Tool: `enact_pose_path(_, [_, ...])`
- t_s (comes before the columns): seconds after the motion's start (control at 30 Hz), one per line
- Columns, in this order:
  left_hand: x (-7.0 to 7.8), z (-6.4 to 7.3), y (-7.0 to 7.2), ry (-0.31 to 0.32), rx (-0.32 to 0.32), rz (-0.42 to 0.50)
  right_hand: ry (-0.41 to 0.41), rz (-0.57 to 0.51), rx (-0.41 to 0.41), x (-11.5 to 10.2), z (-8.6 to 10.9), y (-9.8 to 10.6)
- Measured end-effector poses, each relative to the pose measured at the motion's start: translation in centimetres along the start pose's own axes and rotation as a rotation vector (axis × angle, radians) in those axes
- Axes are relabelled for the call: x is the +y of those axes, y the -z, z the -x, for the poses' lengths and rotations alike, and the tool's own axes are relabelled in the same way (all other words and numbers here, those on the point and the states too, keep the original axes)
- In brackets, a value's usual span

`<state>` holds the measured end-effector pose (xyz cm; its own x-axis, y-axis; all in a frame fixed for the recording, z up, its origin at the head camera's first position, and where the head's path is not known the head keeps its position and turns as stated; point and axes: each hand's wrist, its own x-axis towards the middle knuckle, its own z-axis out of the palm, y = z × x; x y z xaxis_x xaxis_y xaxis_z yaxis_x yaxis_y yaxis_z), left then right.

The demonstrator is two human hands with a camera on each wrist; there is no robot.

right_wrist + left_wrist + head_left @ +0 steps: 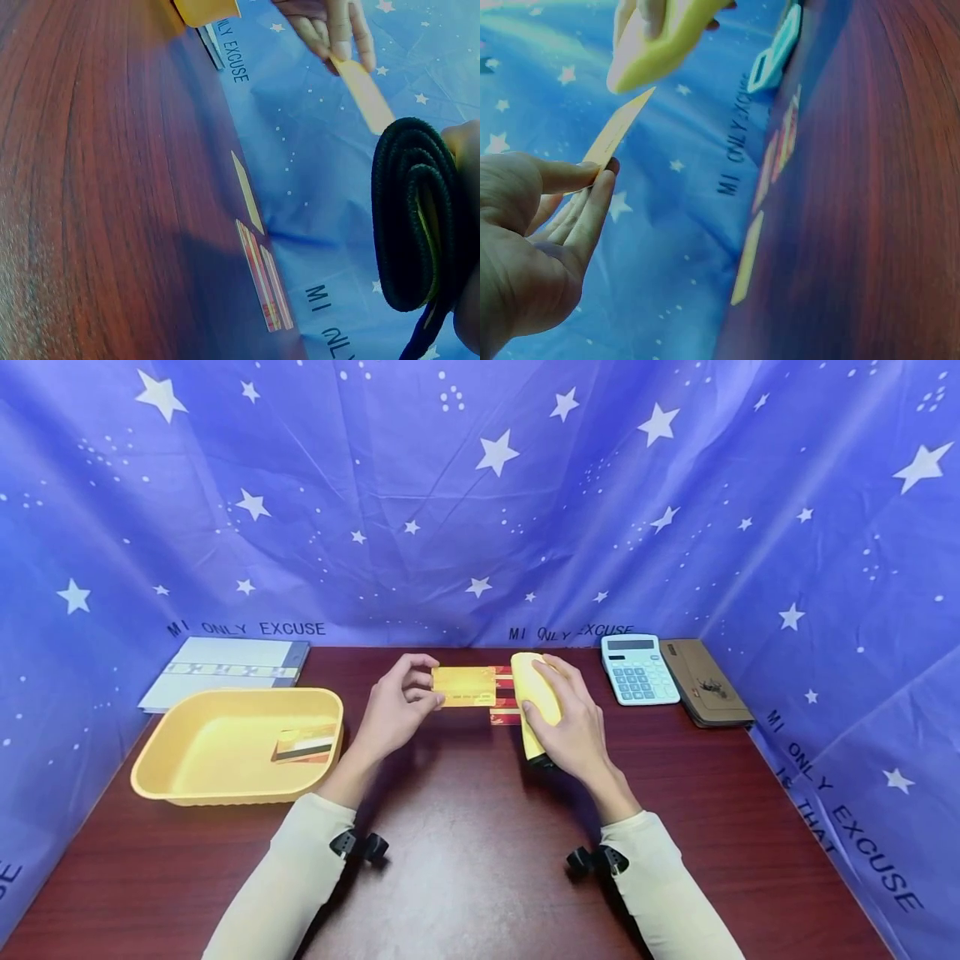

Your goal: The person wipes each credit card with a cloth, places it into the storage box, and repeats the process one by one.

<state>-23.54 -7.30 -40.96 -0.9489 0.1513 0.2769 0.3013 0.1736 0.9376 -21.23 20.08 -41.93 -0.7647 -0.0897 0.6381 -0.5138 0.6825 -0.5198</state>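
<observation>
A yellow bank-type card (463,685) is pinched at its left end between the thumb and fingers of my left hand (396,706). It is raised over the table, as both wrist views show. My right hand (573,714) grips a folded cloth (534,697), yellow outside, with dark layered folds (412,217) facing the right wrist camera. The cloth's end is close to the card's free end (649,94). Below, red cards (505,715) lie on the table, partly covered by the cloth in the head view. Another yellow card (748,259) lies beside them.
A yellow plastic basin (232,793) with several cards (303,743) inside stands at the left. Behind it lies a white and grey notebook (225,660). A light blue calculator (640,670) and a brown wallet (705,683) lie at the back right. A starry blue curtain (420,568) borders the table (465,860).
</observation>
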Motion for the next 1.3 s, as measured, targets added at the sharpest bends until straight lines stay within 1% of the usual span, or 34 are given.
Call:
enact_pose_path(0.07, [0.5, 0.3, 0.1, -0.019, 0.012, 0.002, 0.011, -0.009, 0.002, -0.2, 0.0, 0.0])
enact_pose_path(0.2, [1.0, 0.7, 0.1, -0.028, 0.046, -0.006, 0.038, -0.012, 0.021, -0.6, -0.1, -0.1])
enact_pose_path(0.3, [0.8, 0.8, 0.2, -0.023, 0.067, -0.010, 0.057, -0.011, 0.028, -1.0, -0.1, -0.1])
enact_pose_path(0.47, [0.4, 0.7, 0.1, -0.026, 0.075, 0.006, 0.076, -0.011, 0.023, -1.4, 0.0, -0.2])
enact_pose_path(0.73, [0.2, 0.8, -0.8, -0.023, 0.053, 0.074, 0.121, 0.031, 0.012, -1.5, 0.5, -1.0])
enact_pose_path(0.9, [0.4, 0.8, -1.3, -0.041, 0.034, 0.098, 0.137, 0.062, 0.001, -1.7, 0.7, -1.4])
enact_pose_path(1.07, [0.6, 0.9, -1.8, -0.040, 0.014, 0.161, 0.134, 0.055, -0.012, -1.9, 1.0, -1.7])
enact_pose_path(1.2, [0.4, 1.2, -2.3, -0.027, -0.008, 0.233, 0.139, 0.039, -0.015, -2.3, 1.2, -2.1])
enact_pose_path(1.3, [0.1, 1.4, -2.6, -0.023, -0.018, 0.264, 0.152, 0.029, -0.014, -2.6, 1.4, -2.5])
